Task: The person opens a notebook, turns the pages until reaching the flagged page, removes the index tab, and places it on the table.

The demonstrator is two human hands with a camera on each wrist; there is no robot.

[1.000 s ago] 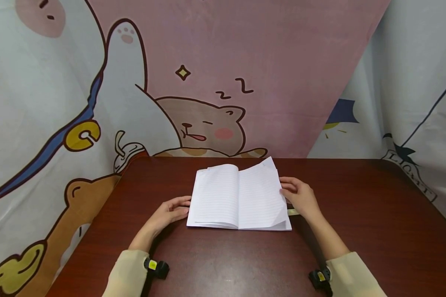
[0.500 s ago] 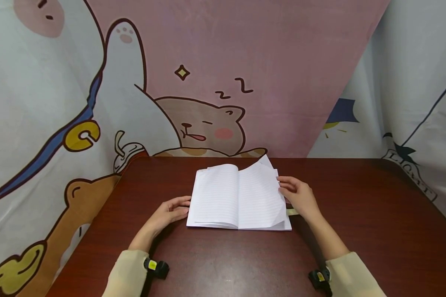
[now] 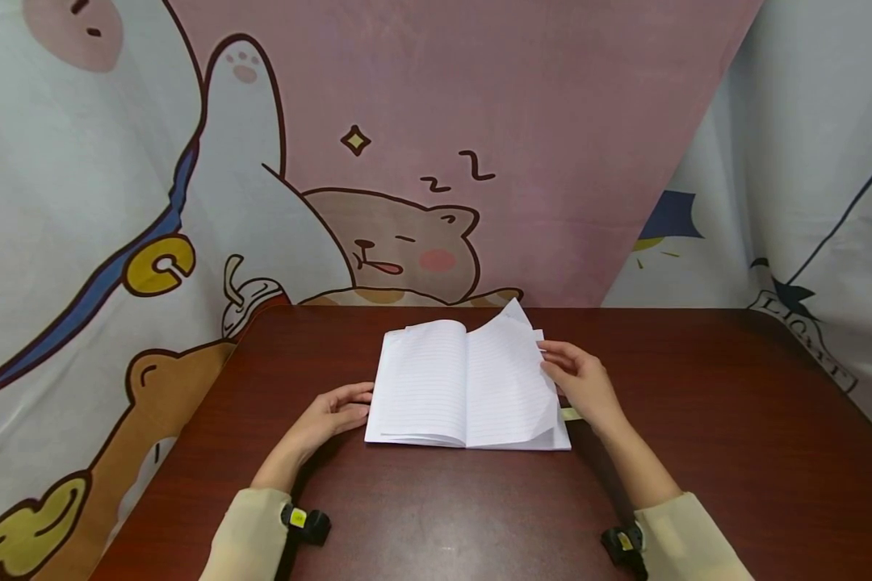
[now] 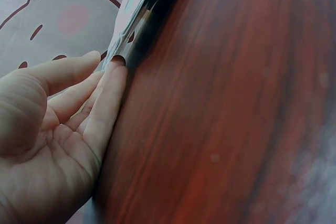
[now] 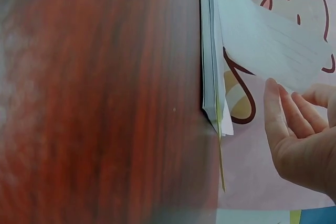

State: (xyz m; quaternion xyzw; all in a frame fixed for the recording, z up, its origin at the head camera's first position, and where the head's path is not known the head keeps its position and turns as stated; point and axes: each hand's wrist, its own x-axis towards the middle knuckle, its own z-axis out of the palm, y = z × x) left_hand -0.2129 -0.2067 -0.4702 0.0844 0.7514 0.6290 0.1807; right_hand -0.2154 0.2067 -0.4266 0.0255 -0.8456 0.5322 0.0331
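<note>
An open notebook [image 3: 417, 387] with lined white pages lies on the brown table. My left hand [image 3: 323, 420] is at its left edge, with fairly straight fingers touching the stacked sheets and the thumb beside them, as the left wrist view shows. On the other side my right hand [image 3: 589, 387] pinches the outer edge of the top right page [image 3: 509, 387] between thumb and fingers. That page curves up off the sheets below, its far corner raised. In the right wrist view the lifted page [image 5: 278, 45] looks thin and slightly see-through.
A thin pale yellow strip [image 3: 572, 414] sticks out from the notebook's right side, beneath my right hand. The table [image 3: 436, 516] ends at the back against a cartoon-printed cloth [image 3: 552, 161]. Black wrist cameras [image 3: 308, 524] sit at both cream sleeves.
My right hand has moved slightly left, toward the notebook's middle, bringing the pinched page along. Its raised far corner has shifted left and a little higher. My left hand stays put.
</note>
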